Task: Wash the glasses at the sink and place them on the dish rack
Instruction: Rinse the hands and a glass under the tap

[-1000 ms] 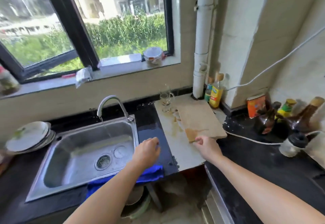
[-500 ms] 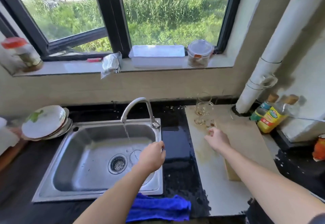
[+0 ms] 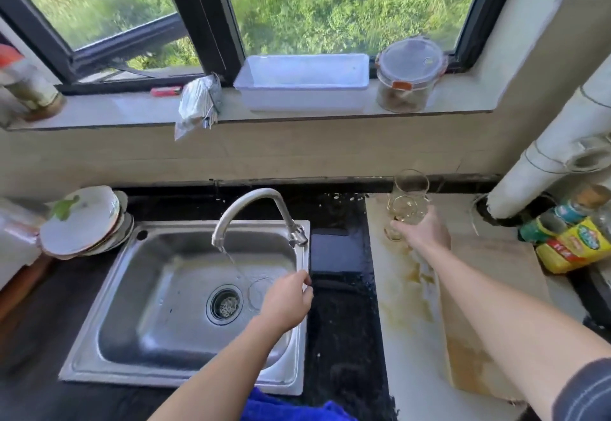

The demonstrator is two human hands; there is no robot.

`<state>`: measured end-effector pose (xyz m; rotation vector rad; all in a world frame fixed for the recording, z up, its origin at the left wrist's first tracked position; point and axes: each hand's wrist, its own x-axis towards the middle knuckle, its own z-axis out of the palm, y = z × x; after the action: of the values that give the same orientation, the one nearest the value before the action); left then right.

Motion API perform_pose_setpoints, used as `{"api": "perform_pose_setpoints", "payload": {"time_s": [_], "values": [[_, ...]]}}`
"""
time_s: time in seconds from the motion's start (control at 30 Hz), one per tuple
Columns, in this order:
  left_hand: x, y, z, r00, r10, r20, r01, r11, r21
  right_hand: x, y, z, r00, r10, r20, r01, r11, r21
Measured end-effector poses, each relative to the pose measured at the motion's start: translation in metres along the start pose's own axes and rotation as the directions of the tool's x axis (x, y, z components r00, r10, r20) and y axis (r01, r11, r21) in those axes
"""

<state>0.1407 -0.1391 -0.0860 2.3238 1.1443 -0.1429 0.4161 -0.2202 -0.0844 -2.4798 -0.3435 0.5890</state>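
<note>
Two clear stemmed glasses stand at the back of the pale counter slab, right of the sink. My right hand (image 3: 421,232) is wrapped around the lower bowl of the nearer glass (image 3: 407,208). The other glass (image 3: 411,183) stands just behind it, untouched. My left hand (image 3: 287,298) hovers over the right rim of the steel sink (image 3: 158,291), fingers curled with nothing seen in them. A faint clear ring (image 3: 259,291) shows on the sink floor beside that hand. Water runs from the curved tap (image 3: 251,204).
Stacked plates (image 3: 82,220) sit left of the sink. A wooden cutting board (image 3: 492,304) lies under my right forearm, with bottles (image 3: 568,242) and a white pipe (image 3: 545,162) at the right. A white tray (image 3: 302,84) and lidded jar (image 3: 410,74) rest on the windowsill. A blue cloth (image 3: 281,407) lies at the front edge.
My right hand has moved from the cutting board's front edge to the back of the counter and closed on the nearer glass. My view has tilted down toward the sink.
</note>
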Motion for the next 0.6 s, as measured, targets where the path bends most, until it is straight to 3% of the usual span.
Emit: {"api": "perform_pose_setpoints", "payload": {"time_s": [0.4,0.6], "values": [[-0.008,-0.017,0.005,0.990,-0.141,-0.027,0.139,0.989,-0.049,0.004,-0.017,0.014,0.990,-0.140,0.017,0.141,0.985,-0.095],[-0.016,-0.064,-0.011,0.967,-0.253,-0.028,0.246,0.959,-0.143,-0.082,-0.062,0.050,0.911,-0.394,0.120,0.400,0.916,-0.030]]}}
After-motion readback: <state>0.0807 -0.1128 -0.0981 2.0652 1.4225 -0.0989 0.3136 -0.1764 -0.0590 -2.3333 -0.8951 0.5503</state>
